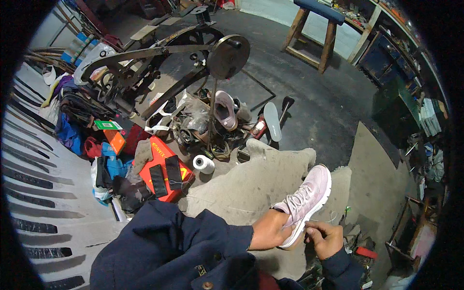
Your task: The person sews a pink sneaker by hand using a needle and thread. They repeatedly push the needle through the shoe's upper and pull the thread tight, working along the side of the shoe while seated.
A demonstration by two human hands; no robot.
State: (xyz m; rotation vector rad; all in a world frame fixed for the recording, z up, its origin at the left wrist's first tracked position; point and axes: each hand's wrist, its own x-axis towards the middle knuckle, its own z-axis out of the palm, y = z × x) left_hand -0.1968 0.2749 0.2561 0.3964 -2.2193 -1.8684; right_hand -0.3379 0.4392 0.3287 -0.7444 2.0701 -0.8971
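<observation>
A pale pink sneaker (307, 193) with a white sole lies over my lap, its toe pointing away to the upper right. My left hand (273, 229) holds it at the heel end, and the fingers are mostly hidden by the shoe. Close against the edge of the sole, my right hand (325, 239) has thumb and forefinger pinched together. What is between those fingertips is too small to make out. A thin white thread (332, 218) loops just beyond the right hand. Beneath the shoe spreads a beige cloth (246, 186).
A hand-cranked sewing machine with a round wheel (228, 57) stands at the far left. Near it are another pink sneaker (225, 111), a grey insole (272, 122), a white thread spool (203, 164) and a red box (162, 154). A wooden stool (314, 29) stands at the back.
</observation>
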